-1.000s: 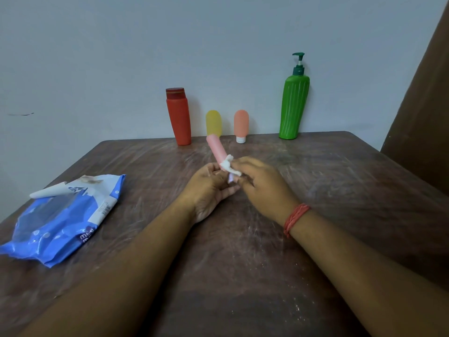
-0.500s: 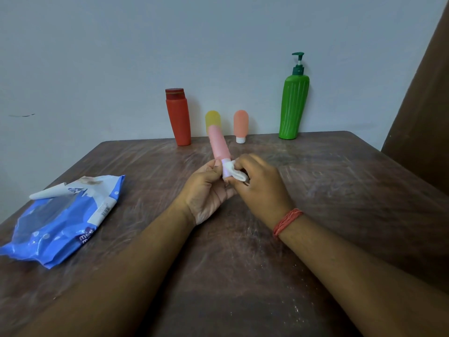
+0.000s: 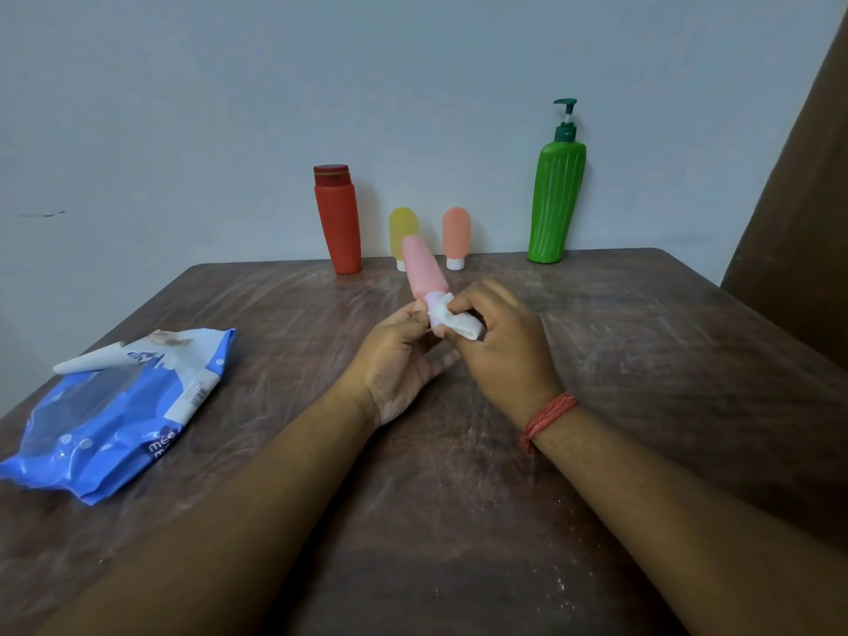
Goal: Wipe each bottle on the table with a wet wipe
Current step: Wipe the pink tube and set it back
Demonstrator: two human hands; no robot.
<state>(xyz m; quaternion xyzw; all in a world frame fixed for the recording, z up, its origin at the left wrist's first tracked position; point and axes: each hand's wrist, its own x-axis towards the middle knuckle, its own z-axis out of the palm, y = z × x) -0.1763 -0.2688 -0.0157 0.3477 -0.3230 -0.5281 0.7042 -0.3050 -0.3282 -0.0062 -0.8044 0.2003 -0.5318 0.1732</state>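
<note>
While your left hand holds the small pink soft plastic bottle by its cap end, your right hand pinches a crumpled white wet wipe against that same end. Your left fingers are curled round the bottom of the pink bottle, and its round top sticks up and away from both hands. Your right fingers are bent over the wipe, so most of the wipe is tucked under them.

Past your hands, by the pale wall, four more bottles stand in a row on the dark brown wooden table. Beyond your left hand stands the tall red plastic bottle. Right behind the pink bottle is the little yellow soft bottle, partly hidden. Next to it stands the little orange soft bottle on its white cap. Far beyond your right hand stands the tall green pump bottle.

Well off to the side of your left hand lies the blue plastic pack of wipes, flat on the table with its flap open. You wear a red thread band on your right wrist.
</note>
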